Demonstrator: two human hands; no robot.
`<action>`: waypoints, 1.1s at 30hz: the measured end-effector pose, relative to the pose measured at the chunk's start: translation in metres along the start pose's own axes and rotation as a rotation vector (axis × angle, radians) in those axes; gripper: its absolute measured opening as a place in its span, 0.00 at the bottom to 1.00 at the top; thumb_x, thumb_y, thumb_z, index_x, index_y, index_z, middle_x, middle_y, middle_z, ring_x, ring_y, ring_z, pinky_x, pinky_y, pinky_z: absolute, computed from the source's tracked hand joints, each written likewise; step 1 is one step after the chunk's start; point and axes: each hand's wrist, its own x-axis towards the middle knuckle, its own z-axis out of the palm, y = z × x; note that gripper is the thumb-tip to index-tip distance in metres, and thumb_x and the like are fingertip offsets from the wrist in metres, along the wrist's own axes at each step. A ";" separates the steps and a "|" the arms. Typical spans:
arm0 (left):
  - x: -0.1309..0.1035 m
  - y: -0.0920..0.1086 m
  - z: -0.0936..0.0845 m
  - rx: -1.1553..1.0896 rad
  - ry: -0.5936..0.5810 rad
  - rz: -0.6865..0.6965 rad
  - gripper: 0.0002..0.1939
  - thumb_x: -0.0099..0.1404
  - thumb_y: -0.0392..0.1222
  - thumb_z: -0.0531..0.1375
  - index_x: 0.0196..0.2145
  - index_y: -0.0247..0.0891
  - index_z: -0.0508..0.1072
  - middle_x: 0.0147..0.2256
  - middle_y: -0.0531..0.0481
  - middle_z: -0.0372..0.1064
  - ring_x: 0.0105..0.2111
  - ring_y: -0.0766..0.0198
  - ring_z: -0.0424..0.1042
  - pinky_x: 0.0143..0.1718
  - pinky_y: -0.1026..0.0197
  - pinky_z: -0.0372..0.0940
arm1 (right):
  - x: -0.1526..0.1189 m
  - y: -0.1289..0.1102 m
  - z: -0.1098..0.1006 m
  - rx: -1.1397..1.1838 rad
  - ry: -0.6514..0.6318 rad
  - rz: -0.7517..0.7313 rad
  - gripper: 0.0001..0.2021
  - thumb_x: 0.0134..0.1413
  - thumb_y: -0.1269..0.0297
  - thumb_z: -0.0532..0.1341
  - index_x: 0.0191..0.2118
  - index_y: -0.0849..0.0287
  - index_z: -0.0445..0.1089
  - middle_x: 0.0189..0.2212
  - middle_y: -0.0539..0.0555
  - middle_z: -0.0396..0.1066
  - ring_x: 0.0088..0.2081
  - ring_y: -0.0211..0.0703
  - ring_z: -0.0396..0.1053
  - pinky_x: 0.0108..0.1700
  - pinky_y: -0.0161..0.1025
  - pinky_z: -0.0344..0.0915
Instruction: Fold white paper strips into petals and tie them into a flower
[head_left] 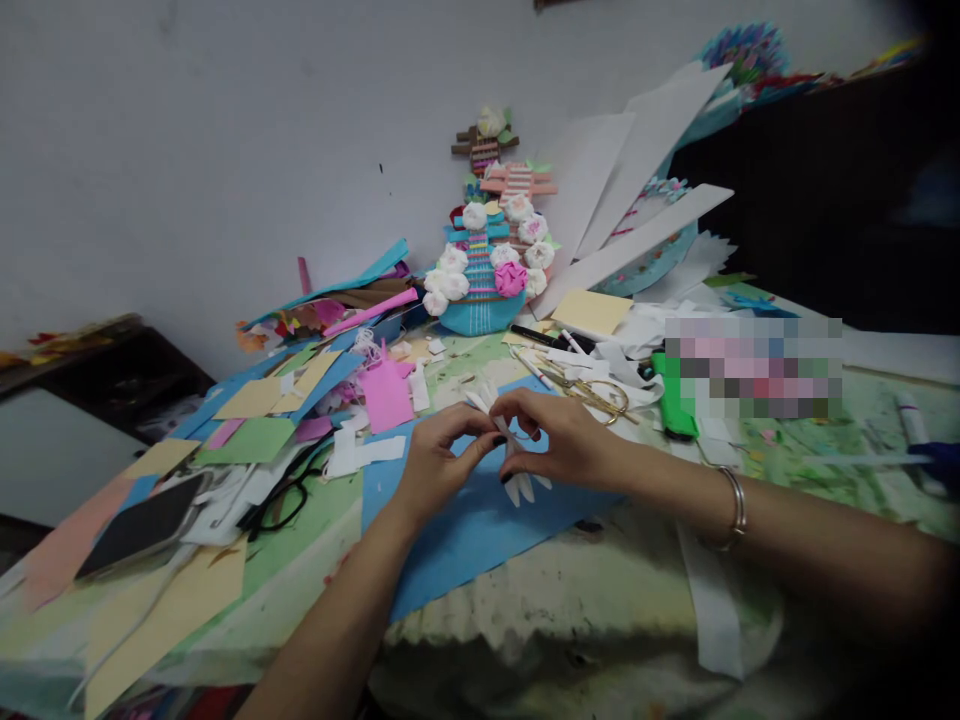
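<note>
Between my hands is a white paper piece [517, 486], pinched at its middle, with petal-like tips fanning out above and below. My left hand [448, 452] grips it from the left, thumb and fingers closed on it. From the other side my right hand [559, 436] pinches the same piece between thumb and fingertips. Both hands are over a blue paper sheet [465, 550] lying at the table's front. The fingers cover the middle of the white piece.
Scissors [600, 395], a black pen [538, 337] and a green tool [675, 395] lie beyond my right hand. A phone [142, 525], glasses [281, 500] and coloured paper are on the left. Decorated paper guitars with flowers [480, 270] lean against the wall.
</note>
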 end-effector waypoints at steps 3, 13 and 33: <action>0.001 0.000 0.000 0.002 -0.002 -0.021 0.05 0.60 0.39 0.60 0.29 0.35 0.71 0.28 0.49 0.68 0.29 0.65 0.68 0.32 0.63 0.63 | 0.000 0.002 0.000 0.068 0.001 0.065 0.22 0.42 0.59 0.69 0.42 0.62 0.63 0.29 0.49 0.66 0.26 0.33 0.59 0.27 0.31 0.55; 0.002 -0.003 -0.003 -0.023 0.025 0.013 0.06 0.61 0.39 0.60 0.28 0.36 0.69 0.30 0.50 0.65 0.33 0.65 0.66 0.34 0.64 0.62 | 0.004 0.003 -0.011 0.176 -0.058 0.146 0.18 0.50 0.63 0.63 0.48 0.63 0.66 0.22 0.46 0.64 0.23 0.32 0.58 0.27 0.30 0.55; 0.006 -0.010 0.001 -0.543 0.018 -0.399 0.15 0.50 0.48 0.68 0.25 0.34 0.70 0.24 0.53 0.66 0.27 0.68 0.65 0.31 0.65 0.59 | 0.001 0.001 0.002 0.233 -0.071 0.183 0.19 0.49 0.73 0.61 0.48 0.60 0.63 0.34 0.52 0.74 0.24 0.31 0.61 0.29 0.32 0.58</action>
